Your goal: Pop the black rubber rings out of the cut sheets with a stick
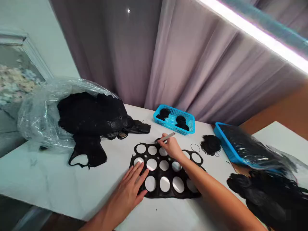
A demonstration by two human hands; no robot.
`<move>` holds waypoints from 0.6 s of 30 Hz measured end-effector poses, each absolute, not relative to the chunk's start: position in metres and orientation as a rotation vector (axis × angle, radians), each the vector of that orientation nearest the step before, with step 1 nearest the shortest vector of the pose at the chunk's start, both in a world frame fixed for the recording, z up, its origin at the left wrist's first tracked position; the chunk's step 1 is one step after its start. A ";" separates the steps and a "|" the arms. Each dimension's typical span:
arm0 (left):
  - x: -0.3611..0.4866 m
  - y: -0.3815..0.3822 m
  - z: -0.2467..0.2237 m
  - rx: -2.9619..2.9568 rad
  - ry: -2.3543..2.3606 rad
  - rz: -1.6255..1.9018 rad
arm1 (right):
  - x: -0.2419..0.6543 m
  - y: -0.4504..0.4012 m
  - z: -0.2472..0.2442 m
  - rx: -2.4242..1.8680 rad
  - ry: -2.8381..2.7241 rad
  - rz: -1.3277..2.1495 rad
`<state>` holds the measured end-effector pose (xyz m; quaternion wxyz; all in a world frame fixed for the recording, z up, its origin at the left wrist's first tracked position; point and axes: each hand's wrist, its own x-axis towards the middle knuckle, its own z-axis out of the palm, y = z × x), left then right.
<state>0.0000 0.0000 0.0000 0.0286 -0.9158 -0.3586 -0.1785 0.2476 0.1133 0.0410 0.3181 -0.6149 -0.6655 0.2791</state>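
Note:
My right hand pinches a slim silver pen-like tool, its tip down at the top edge of a black flexible sheet punched with several round holes. My left hand lies flat with fingers spread, pressing the sheet's left side. The sheet lies on a white marble-patterned table. A thin black ring and a heap of black scraps sit just beyond my right hand.
A blue plastic basket holds black round pieces. A blue tray and a black heap are at right. Left stands a clear plastic bag with black sheet material. A grey curtain hangs behind the table.

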 end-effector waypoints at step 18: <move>-0.019 -0.011 -0.009 -2.737 -1.277 -0.690 | 0.186 0.056 0.022 -1.229 -1.922 1.155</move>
